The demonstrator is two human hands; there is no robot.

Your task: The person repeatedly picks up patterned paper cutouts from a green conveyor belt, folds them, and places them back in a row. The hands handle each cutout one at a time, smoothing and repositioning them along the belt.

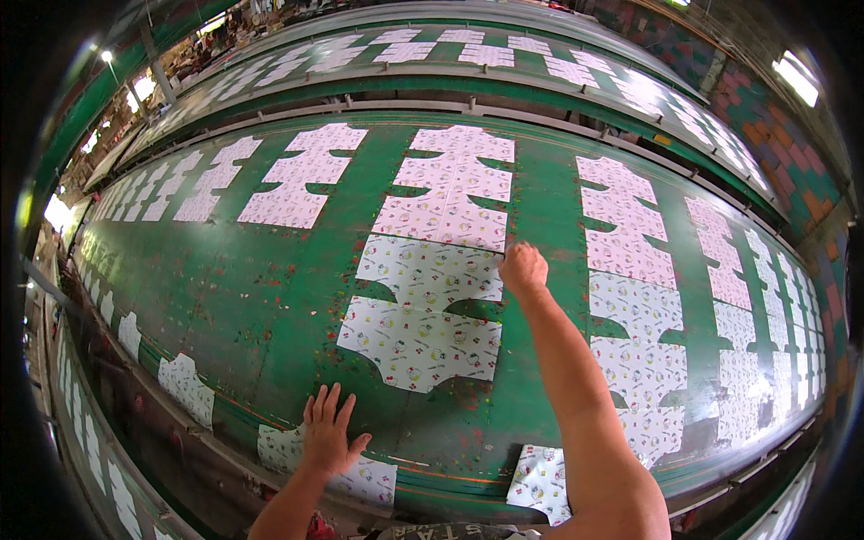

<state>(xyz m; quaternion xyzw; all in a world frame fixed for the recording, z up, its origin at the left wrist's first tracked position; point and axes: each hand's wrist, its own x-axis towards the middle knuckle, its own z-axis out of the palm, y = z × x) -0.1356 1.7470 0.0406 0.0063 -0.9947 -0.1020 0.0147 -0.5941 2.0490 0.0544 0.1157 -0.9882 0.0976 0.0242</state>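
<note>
My right hand [524, 267] is closed at the upper right corner of a white printed fabric piece [423, 328], its fingertips pinched at the edge. This piece lies flat on the long green table [270, 279], with curved notches along both sides. Its far edge meets a pink printed fabric piece [454, 184]. My left hand [329, 436] is open, fingers spread, resting over another white printed piece [371, 479] at the near table edge. Beside my right forearm lies a smaller white printed piece [537, 481], partly hidden by the arm.
Rows of pink and white cut pieces [634, 360] lie to the right, and more pink pieces [306, 175] to the far left. Behind a rail [504, 112] stands another green table with white pieces [486, 54]. Bright lamps [796, 78] hang at the sides.
</note>
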